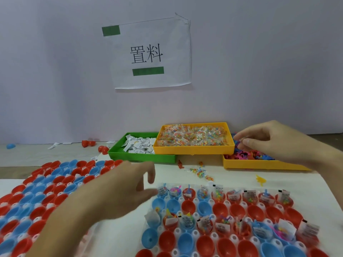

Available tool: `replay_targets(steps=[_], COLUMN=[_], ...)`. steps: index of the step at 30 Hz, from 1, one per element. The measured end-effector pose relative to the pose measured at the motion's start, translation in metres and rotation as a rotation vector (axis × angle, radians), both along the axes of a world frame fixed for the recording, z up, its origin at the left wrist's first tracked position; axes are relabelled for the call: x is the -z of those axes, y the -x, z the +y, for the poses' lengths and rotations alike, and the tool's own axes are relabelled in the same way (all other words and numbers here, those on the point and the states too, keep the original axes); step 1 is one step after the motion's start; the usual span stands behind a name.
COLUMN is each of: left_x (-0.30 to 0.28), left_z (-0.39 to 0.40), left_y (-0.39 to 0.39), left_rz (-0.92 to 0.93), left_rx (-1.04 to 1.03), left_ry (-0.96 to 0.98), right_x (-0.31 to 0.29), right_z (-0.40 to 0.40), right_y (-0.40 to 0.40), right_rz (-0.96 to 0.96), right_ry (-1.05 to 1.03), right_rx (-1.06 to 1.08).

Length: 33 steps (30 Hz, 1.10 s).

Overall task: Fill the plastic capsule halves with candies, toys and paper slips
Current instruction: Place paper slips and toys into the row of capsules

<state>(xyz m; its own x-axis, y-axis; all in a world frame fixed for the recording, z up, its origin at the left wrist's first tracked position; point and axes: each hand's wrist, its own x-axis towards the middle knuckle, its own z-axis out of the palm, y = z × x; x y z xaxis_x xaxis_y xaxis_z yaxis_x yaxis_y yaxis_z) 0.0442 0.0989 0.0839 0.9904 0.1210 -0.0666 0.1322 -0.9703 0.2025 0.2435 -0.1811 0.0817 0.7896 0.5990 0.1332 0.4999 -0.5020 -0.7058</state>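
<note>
3 trays: 1 green tray (118, 152) w/ paper slips, 2 yellow, the candy tray (193, 148) & the toy tray (259, 165); 2 hands, left hand (118, 190) & right hand (274, 141); 1 wall sign (150, 52).

The left hand (118, 190) is blurred, so it is not clear how its fingers lie or whether the fingertips touch the filled capsule halves (222, 197) just beside them. Its forearm hides part of the left capsule tray (37, 191), which the left and bottom edges also cut off. The right hand (274, 143) covers part of the toy tray (259, 164), and whether its fingers pinch a toy cannot be told. The candy tray (193, 148) hides one end of the green tray (130, 154). The print on the paper slips (139, 145) is too small to read.
</note>
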Motion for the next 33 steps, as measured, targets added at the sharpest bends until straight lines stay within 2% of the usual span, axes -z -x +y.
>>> replay_targets(steps=[4,6,9,11,16,26,33], left_x=[-0.025,-0.037,-0.047,-0.048,-0.041,-0.031,-0.029], left_z=[-0.003,-0.01,-0.02,-0.024,-0.027,-0.046,-0.052], left_y=[-0.023,-0.033,-0.044,-0.049,-0.06,-0.068,-0.067], left_rz=[-0.307,-0.436,-0.548,-0.592,-0.579,-0.471,-0.481], left_rx=[0.088,0.152,0.251,0.295,0.335,0.407,0.439], left_ry=[0.11,0.215,0.375,0.409,0.387,0.378,0.343], right_x=[0.006,0.012,0.025,0.035,0.053,0.063,0.053], right_z=[-0.003,-0.005,-0.008,-0.009,-0.009,-0.006,-0.011], right_y=[-0.009,-0.015,-0.026,-0.032,-0.037,-0.038,-0.034], right_rz=[-0.06,-0.115,-0.118,-0.099,-0.054,-0.086,-0.074], right_ry=[0.103,0.235,0.43,0.521,0.647,0.678,0.623], right_rx=[0.077,0.091,0.116,0.143,0.158,0.202,0.141])
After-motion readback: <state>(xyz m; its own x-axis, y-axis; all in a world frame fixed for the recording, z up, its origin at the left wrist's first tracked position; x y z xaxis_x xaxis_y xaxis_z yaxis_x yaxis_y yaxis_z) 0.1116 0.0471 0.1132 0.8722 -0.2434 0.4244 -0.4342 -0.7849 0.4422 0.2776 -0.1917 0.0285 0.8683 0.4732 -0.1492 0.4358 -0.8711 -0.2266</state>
